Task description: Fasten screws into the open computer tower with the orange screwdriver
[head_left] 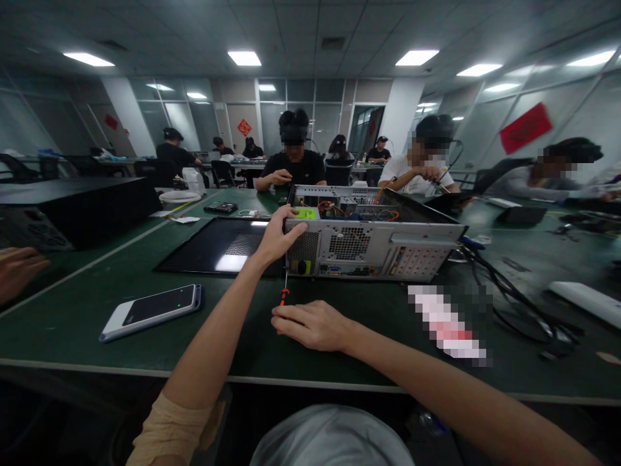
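A computer case (pixel 373 249) lies on its side, its interior uncovered and its rear panel facing me. My left hand (pixel 281 234) grips its upper left corner, fingers over the edge beside the power supply with a green label (pixel 306 213), thumb against the rear panel. In my right hand (pixel 313 323), low over the table, is a screwdriver (pixel 284 296) with an orange-red handle. Its thin shaft points up at the case's lower left rear corner; whether the tip sits in a screw I cannot tell. Left of the case lies a glossy black side panel (pixel 213 249).
On the green table (pixel 218 349) are a white device with a dark screen (pixel 158 307), a drive (pixel 220 207) and black cables (pixel 521 298). Another black case (pixel 97 204) stands at left, near another person's hand (pixel 19 272). Co-workers sit across the table.
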### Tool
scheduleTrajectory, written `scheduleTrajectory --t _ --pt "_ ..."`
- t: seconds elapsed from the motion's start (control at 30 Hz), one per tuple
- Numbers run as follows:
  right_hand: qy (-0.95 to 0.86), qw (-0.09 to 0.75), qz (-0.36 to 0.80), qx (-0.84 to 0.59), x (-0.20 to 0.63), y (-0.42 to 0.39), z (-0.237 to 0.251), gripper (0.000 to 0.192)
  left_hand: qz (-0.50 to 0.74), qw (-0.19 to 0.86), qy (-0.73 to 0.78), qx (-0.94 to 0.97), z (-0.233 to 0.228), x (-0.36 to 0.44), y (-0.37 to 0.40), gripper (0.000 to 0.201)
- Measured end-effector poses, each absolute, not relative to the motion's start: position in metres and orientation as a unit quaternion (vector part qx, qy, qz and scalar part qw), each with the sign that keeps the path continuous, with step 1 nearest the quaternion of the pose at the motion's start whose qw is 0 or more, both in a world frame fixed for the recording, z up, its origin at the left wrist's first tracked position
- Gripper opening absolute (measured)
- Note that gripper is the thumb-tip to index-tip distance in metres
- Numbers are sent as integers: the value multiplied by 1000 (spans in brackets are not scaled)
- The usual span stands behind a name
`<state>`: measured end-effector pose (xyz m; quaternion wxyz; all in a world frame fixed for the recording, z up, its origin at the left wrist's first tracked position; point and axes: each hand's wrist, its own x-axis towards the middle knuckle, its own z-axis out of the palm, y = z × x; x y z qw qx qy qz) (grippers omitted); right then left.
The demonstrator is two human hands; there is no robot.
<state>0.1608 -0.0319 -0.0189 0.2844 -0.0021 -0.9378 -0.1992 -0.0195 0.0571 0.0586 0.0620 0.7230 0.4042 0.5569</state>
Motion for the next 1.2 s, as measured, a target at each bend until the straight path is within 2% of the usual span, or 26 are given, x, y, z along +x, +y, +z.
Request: scheduleTrajectory --t 0.4,0.53,0.8,0.97,1.2 --pt "-960 220 -171 -10 157 -37 -11 31 558 63 412 718 59 -18 55 20" --pt "-960 236 -152 -10 156 -36 -10 24 560 65 409 717 59 -18 56 20" --pt "-944 282 -166 -38 158 -34 -15 30 554 66 415 719 60 -19 56 21" --pt "-935 307 -178 -23 159 -35 -15 23 555 67 413 719 60 -18 55 21" --pt "-956 253 -147 -25 159 -36 -15 25 558 65 413 717 60 -18 56 21"
